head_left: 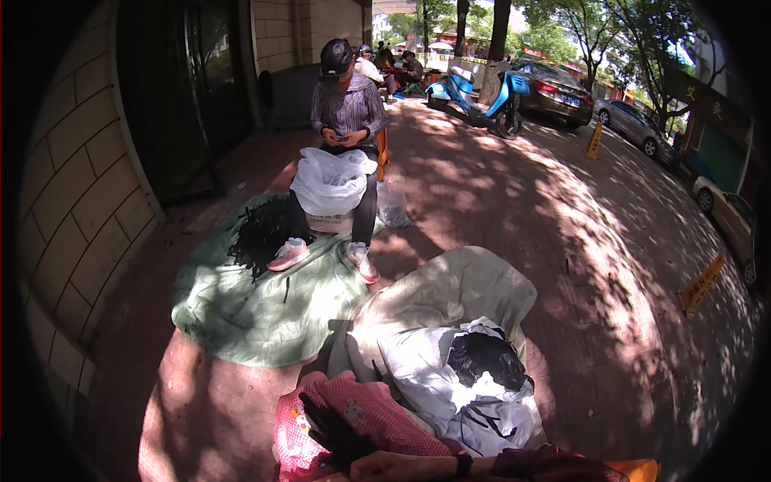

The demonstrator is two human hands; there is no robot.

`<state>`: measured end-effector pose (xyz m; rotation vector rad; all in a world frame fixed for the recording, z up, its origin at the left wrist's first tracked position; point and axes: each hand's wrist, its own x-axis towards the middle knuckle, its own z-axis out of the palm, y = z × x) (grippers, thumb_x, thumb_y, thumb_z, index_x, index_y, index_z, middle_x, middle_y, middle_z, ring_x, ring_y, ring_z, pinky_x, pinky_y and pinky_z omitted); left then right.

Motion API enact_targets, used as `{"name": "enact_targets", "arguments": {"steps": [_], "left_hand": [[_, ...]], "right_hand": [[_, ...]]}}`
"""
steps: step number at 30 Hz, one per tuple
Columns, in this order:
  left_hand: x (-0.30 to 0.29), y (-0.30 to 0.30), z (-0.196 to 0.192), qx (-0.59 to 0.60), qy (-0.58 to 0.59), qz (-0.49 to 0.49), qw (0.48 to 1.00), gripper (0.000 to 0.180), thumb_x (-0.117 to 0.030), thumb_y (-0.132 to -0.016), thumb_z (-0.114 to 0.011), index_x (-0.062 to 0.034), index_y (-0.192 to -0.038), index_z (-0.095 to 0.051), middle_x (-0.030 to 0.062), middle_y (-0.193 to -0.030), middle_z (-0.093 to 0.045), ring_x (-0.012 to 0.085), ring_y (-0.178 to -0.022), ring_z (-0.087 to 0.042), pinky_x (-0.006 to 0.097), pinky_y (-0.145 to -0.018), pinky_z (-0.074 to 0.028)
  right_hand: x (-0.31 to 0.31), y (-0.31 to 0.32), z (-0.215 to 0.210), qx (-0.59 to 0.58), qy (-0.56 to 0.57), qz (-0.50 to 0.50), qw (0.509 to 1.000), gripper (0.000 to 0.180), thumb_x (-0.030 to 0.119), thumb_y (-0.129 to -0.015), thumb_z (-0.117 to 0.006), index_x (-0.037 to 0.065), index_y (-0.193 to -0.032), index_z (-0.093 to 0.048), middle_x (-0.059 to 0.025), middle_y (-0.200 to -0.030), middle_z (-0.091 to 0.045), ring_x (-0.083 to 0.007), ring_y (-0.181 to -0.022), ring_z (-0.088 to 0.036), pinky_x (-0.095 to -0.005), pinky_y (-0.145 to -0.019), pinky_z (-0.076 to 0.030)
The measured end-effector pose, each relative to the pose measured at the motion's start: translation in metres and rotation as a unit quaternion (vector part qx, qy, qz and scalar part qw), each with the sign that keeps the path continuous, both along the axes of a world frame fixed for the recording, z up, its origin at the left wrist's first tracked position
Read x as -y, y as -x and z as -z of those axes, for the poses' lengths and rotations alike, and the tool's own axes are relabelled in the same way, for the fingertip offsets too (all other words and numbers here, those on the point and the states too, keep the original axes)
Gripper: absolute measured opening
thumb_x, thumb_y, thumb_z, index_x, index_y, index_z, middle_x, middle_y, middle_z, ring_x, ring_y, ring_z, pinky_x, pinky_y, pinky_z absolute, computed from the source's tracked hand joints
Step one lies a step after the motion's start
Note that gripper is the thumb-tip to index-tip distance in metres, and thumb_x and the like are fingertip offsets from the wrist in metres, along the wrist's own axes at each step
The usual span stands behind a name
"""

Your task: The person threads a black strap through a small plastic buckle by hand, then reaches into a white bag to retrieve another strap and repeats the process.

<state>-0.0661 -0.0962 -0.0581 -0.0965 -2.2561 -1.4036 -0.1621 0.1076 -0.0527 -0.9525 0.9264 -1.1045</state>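
Note:
My right hand (384, 467) comes in at the lower edge, a dark band around its wrist. Its fingers curl closed beside a bundle of black strips (331, 426); whether they grip the strips or something else is hidden. The bundle lies on a pink checked cloth (353, 399) across my lap. No part of my left hand can be made out. Just beyond the cloth, a white sack (418, 361) stands open on a pale sheet (450, 293), with a black mass (487, 359) inside.
A seated person (349, 108) faces me, hands together over a white plastic bag (331, 183). Black strips (261, 233) lie piled on a green sheet (241, 321). A blue scooter (482, 100), parked cars (554, 90) and yellow signs (701, 285) stand to the right.

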Motion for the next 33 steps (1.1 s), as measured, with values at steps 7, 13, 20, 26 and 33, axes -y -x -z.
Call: {"name": "enact_targets", "arguments": {"steps": [7, 13, 20, 26, 33], "left_hand": [[-0.021, -0.016, 0.006, 0.019, -0.017, -0.009, 1.000, 0.009, 0.002, -0.079, -0.059, -0.0016, -0.071, -0.060, 0.0022, -0.062, -0.053, 0.0112, -0.058, -0.054, 0.028, -0.065, -0.046], [-0.084, -0.064, -0.022, 0.268, -0.212, -0.066, 0.937, 0.014, -0.005, -0.084, -0.061, 0.0000, -0.072, -0.061, 0.0025, -0.063, -0.055, 0.0080, -0.056, -0.052, 0.024, -0.052, -0.039], [-0.078, -0.061, 0.002, 0.284, -0.260, -0.119, 0.915, 0.025, -0.010, -0.096, -0.054, -0.0002, -0.075, -0.062, -0.0004, -0.064, -0.051, 0.0038, -0.060, -0.044, 0.021, -0.057, -0.036], [-0.084, -0.065, 0.005, 0.249, -0.368, -0.168, 0.880, 0.021, -0.010, -0.099, -0.052, -0.0008, -0.081, -0.058, 0.0007, -0.068, -0.046, 0.0055, -0.060, -0.038, 0.020, -0.059, -0.034], [-0.085, -0.061, 0.010, 0.321, -0.359, -0.206, 0.852, 0.033, -0.020, -0.100, -0.056, -0.0036, -0.072, -0.051, -0.0016, -0.069, -0.042, 0.0049, -0.058, -0.030, 0.023, -0.055, -0.025]], "right_hand": [[-0.008, 0.003, -0.006, 0.083, -0.051, 0.003, 0.995, 0.017, 0.023, -0.092, -0.068, 0.007, -0.090, -0.064, 0.0033, -0.077, -0.063, -0.0022, -0.064, -0.048, -0.0197, -0.056, -0.035], [-0.009, 0.017, 0.014, 0.094, -0.014, 0.049, 0.994, 0.012, 0.014, -0.094, -0.063, 0.004, -0.089, -0.059, 0.0059, -0.073, -0.058, 0.0012, -0.069, -0.050, -0.0201, -0.057, -0.039], [-0.044, 0.072, 0.045, 0.168, -0.105, 0.397, 0.896, 0.007, 0.010, -0.095, -0.063, 0.003, -0.093, -0.064, -0.0004, -0.067, -0.058, -0.0060, -0.058, -0.050, -0.0223, -0.053, -0.038], [-0.109, 0.117, 0.096, 0.131, -0.146, 0.613, 0.765, 0.010, 0.011, -0.092, -0.065, 0.001, -0.091, -0.063, -0.0034, -0.062, -0.056, -0.0117, -0.052, -0.049, -0.0245, -0.054, -0.039], [-0.166, 0.133, 0.145, -0.073, -0.292, 0.554, 0.776, 0.011, 0.008, -0.088, -0.066, -0.003, -0.090, -0.065, -0.0025, -0.063, -0.060, -0.0078, -0.051, -0.052, -0.0212, -0.048, -0.041]]}}
